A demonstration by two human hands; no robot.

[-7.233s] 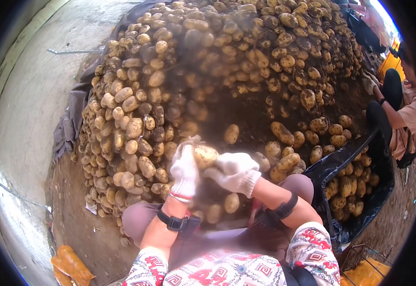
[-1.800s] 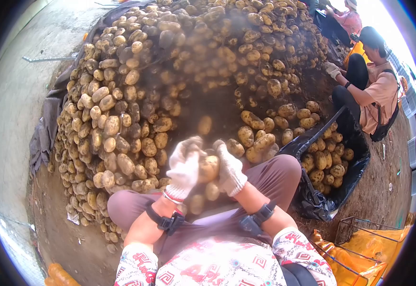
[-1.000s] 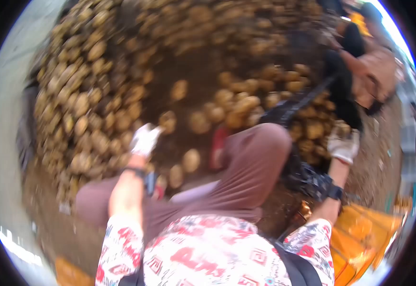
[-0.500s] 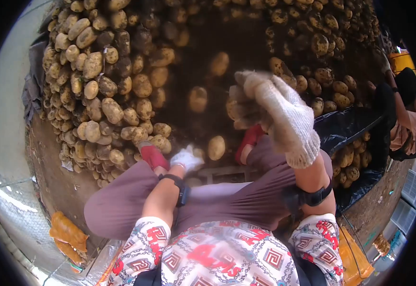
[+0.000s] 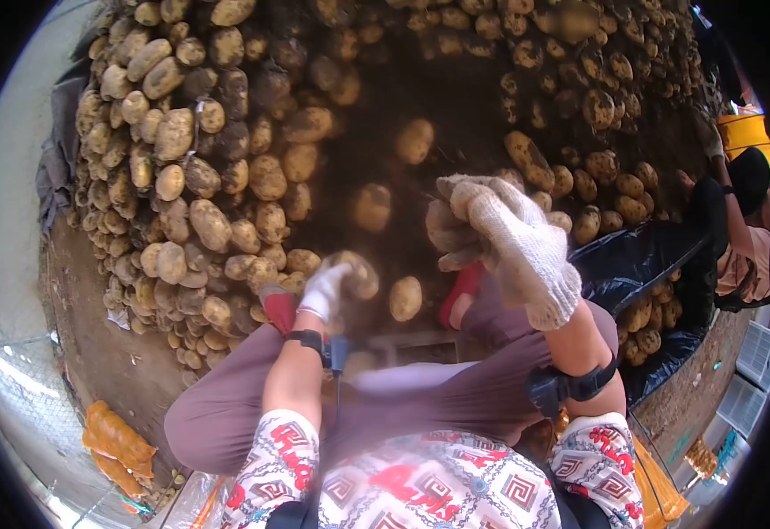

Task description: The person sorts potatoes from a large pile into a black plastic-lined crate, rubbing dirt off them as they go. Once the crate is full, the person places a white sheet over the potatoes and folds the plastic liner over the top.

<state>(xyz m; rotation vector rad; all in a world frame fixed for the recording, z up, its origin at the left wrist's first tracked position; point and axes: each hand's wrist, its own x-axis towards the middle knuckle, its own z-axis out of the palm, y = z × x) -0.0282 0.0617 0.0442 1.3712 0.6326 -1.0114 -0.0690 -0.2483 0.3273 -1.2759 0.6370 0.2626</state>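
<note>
My left hand, in a white knit glove, is closed on a potato beside the red shoe. My right hand is raised over the other red shoe, its soiled glove fingers curled inward; whatever they may hold is hidden by the glove. Between my hands a single potato lies on the dark ground. Farther out are a blurred potato and another potato.
A large potato heap curves along the left, with more potatoes at the upper right. Black plastic sheeting lies right of my knee. Another person's arm shows at the right edge. An orange sack lies lower left.
My left hand has moved up and slightly left, and a potato now shows clearly in its grip. My right hand has dropped a little, fingers still curled.
</note>
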